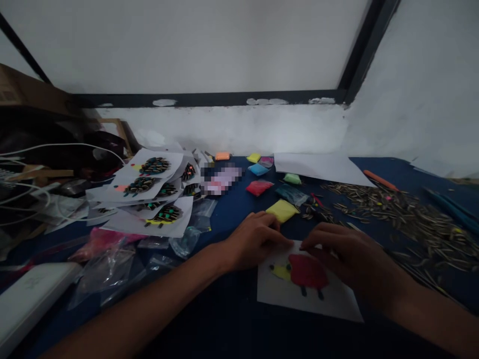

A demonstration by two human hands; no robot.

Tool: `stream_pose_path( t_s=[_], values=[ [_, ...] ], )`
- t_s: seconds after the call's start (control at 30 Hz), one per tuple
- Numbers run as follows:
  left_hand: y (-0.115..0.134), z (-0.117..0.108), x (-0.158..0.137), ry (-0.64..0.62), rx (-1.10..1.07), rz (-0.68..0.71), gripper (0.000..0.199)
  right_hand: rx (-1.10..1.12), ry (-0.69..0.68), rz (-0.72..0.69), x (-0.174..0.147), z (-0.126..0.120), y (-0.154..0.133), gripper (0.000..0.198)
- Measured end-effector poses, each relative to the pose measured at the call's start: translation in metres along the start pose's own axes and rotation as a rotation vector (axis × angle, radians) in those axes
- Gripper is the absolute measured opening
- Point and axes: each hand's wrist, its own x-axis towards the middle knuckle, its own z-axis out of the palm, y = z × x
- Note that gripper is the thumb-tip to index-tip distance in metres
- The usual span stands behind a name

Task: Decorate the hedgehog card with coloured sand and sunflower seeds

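Observation:
A white sheet of paper [310,306] lies on the blue tabletop in front of me. On it is a clay animal with a red body [309,270], a yellow head [280,271] and small dark feet. My left hand [256,239] rests at the sheet's upper left, its fingers curled and thumb and forefinger together by the top edge; what they hold, if anything, is hidden. Over the sheet's right side, my right hand [346,257] is closed in a pinch just above the red body. Something small and dark shows at its fingertips, too small to name.
Striped sunflower seeds [419,219] spread over the right side. Packets of coloured clay, among them a yellow packet [282,211] and a red packet [259,187], lie ahead. Finished seed pictures [149,187] are stacked at left, near plastic bags [112,267] and a white box [37,294].

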Motion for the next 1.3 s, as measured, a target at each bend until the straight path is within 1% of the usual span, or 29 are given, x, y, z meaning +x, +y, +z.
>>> stream_pose_path(
  t_s=[0.13, 0.27, 0.37, 0.53, 0.87, 1.3],
  values=[
    [-0.001, 0.002, 0.000, 0.008, 0.009, 0.010, 0.031, 0.114, -0.040, 0.039, 0.000, 0.002, -0.006, 0.028],
    [-0.001, 0.002, -0.001, 0.007, 0.012, 0.000, 0.034, 0.133, -0.010, 0.043, -0.002, 0.006, -0.007, 0.029],
    [0.001, 0.000, -0.001, 0.003, 0.004, -0.008, 0.034, 0.136, -0.020, 0.018, -0.003, 0.008, -0.007, 0.028],
    [0.001, -0.001, -0.001, 0.000, 0.001, -0.006, 0.032, 0.106, -0.043, -0.007, -0.002, 0.008, -0.008, 0.029],
    [0.001, 0.000, -0.002, -0.009, -0.006, -0.021, 0.032, 0.002, -0.021, -0.069, -0.003, 0.014, -0.005, 0.032],
    [0.001, 0.000, -0.001, -0.010, 0.013, -0.022, 0.031, -0.015, -0.067, -0.049, -0.002, 0.014, -0.008, 0.034]
  ],
)
